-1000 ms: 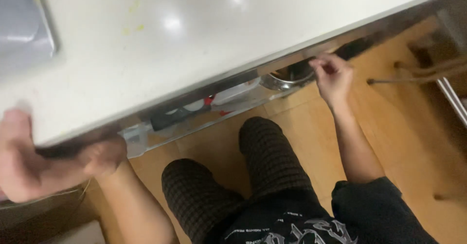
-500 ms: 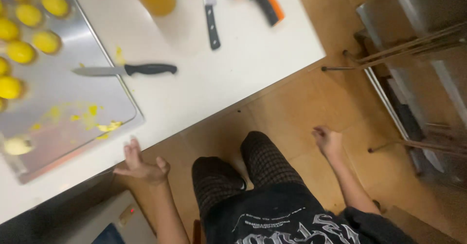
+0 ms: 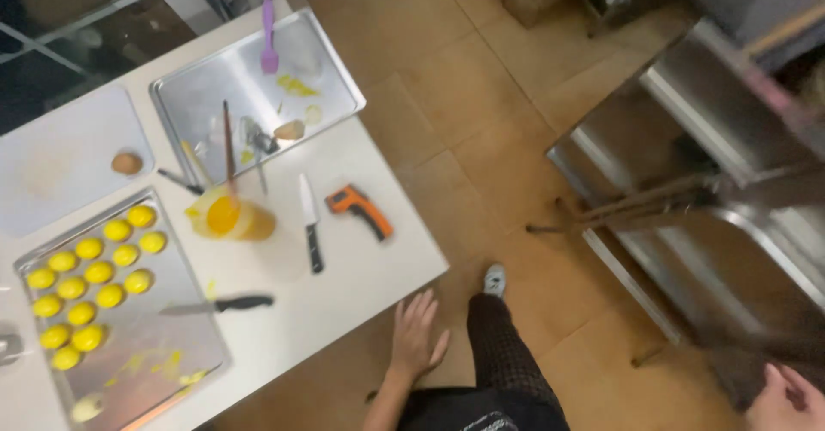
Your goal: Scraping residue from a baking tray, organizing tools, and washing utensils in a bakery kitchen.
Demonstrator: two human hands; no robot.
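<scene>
a: left hand (image 3: 415,332) — flat, fingers spread, grip slack and holding nothing, hanging just off the desk (image 3: 361,285) near its front right corner.

b: and the right hand (image 3: 786,397)?

a: down at the lower right of the view, partly cut off, well apart from the desk, beside a steel rack (image 3: 687,225). can't tell whether that grip is clenched or loose.

b: nearest to the left hand?

a: black-handled knife (image 3: 215,305) lying across the right rim of the near tray (image 3: 172,362), blade over the tray. rows of yellow balls (image 3: 90,289) filling the tray's far half, smears of yellow at its near end.

b: further along the desk?

a: second knife (image 3: 309,222) lying toward the right edge, orange handheld thermometer (image 3: 359,209) just beside it. tipped cup of orange liquid (image 3: 232,218) between the trays. far tray (image 3: 258,87) at the far right corner, with a purple spatula (image 3: 269,36) and some utensils on it. white board (image 3: 60,160) on the left with a small brown round thing (image 3: 126,164) on it.

b: below?

a: checked trouser leg (image 3: 507,354) and a shoe (image 3: 494,279) on the tan floor (image 3: 447,96).
</scene>
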